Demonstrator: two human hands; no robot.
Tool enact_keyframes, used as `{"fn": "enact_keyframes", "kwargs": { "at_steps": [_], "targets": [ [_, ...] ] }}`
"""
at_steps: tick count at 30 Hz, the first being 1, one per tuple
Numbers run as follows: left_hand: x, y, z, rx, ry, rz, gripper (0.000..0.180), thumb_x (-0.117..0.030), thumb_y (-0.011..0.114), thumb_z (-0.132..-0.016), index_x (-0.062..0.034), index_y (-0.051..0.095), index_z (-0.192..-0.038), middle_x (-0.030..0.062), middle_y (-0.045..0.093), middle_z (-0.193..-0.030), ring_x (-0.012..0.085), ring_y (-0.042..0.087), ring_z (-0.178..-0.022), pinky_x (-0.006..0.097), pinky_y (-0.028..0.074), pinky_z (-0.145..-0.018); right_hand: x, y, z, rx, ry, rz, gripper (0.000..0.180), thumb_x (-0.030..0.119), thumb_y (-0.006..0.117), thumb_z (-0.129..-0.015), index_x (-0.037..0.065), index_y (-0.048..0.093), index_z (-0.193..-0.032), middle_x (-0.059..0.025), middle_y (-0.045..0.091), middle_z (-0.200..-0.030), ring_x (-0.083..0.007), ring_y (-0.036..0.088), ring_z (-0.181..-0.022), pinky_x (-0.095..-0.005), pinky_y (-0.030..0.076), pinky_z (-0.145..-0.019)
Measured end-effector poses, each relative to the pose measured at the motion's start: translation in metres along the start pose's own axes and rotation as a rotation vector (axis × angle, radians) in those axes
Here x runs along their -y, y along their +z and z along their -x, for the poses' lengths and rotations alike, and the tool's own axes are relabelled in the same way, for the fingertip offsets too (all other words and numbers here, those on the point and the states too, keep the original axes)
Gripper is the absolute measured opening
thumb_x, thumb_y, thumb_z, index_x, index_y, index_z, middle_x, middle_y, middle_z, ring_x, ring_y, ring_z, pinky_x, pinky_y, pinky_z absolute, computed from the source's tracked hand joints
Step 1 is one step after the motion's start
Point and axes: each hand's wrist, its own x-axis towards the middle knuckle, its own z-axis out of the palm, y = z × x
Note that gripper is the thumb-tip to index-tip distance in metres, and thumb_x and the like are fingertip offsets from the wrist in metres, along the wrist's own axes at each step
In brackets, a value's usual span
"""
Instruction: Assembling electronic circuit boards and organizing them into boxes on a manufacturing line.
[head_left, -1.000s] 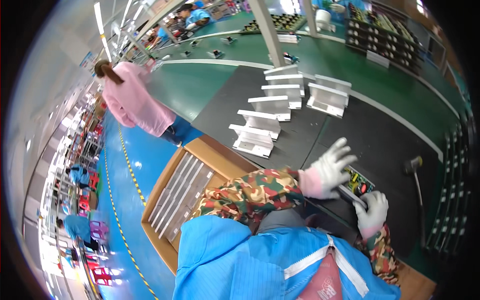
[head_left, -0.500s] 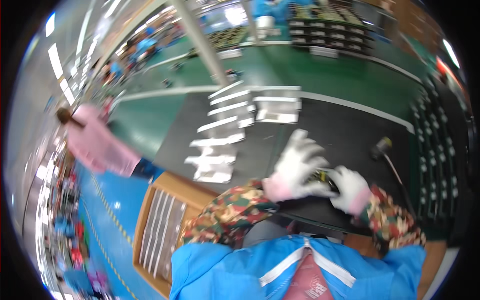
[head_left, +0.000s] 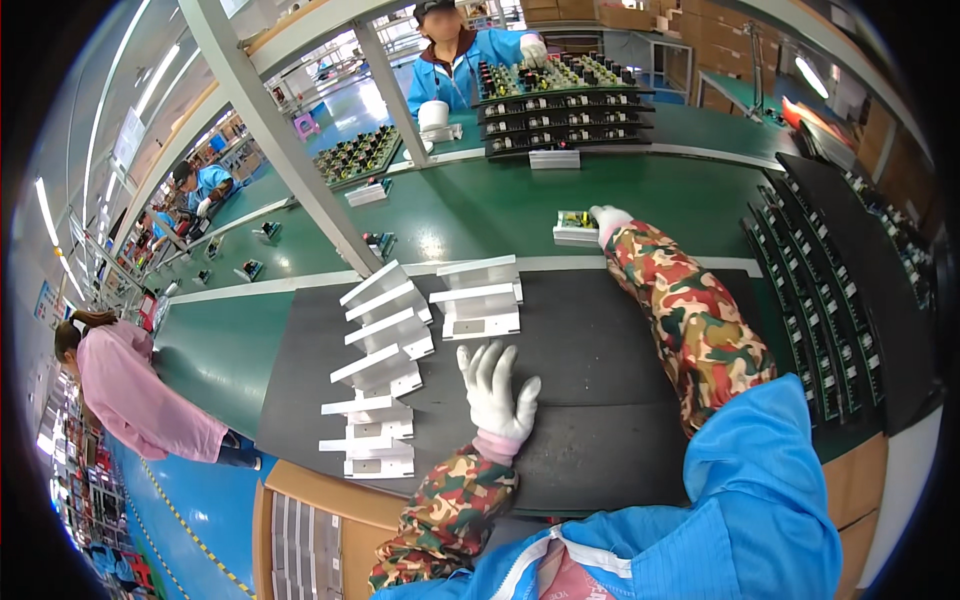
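Note:
My left hand [head_left: 497, 388], in a white glove, lies flat and open on the black mat [head_left: 580, 350], fingers spread, holding nothing. Just left of it and beyond it stand rows of white metal brackets [head_left: 385, 370]. My right hand [head_left: 606, 217], also gloved, reaches far forward onto the green conveyor belt [head_left: 480, 215] and rests on a small white housing with a circuit board in it [head_left: 577, 228]. Both sleeves are camouflage patterned over a blue coat.
Racks of circuit boards [head_left: 820, 300] line the right side. A person in blue works behind stacked board trays [head_left: 560, 95] across the belt. A person in pink [head_left: 130, 385] bends at the left. A cardboard box of metal strips [head_left: 300, 540] sits below the mat. A slanted grey post [head_left: 280, 140] crosses the belt.
My head has swung up and forward. My right hand has left the spot by my left hand and reached out to the housing on the belt. The left hand stayed on the mat.

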Motion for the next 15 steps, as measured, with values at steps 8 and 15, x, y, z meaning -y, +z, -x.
{"fn": "enact_keyframes", "kwargs": {
  "at_steps": [8,15],
  "targets": [
    [0.003,-0.01,-0.003,-0.019,-0.052,-0.031,0.053,-0.036,0.059,-0.09,-0.0011,0.05,-0.129,0.02,0.051,-0.126,0.0401,0.047,-0.118,0.058,0.021,-0.113,0.129,-0.023,0.032,-0.058,-0.577,-0.329,0.071,0.055,0.053,-0.088,0.009,0.043,-0.142,-0.0198,0.048,-0.14,-0.0358,0.041,-0.133,-0.0412,0.031,-0.113],
    [0.013,-0.004,0.003,-0.151,-0.043,-0.095,0.054,-0.035,0.055,-0.093,0.0025,0.047,-0.131,0.0208,0.048,-0.129,0.0386,0.044,-0.124,0.059,0.018,-0.114,0.175,-0.014,0.064,-0.532,-0.854,-0.059,0.059,0.053,0.056,-0.086,0.01,0.055,-0.127,-0.0155,0.058,-0.124,-0.0324,0.054,-0.116,-0.0472,0.04,-0.099]
  ]
}}
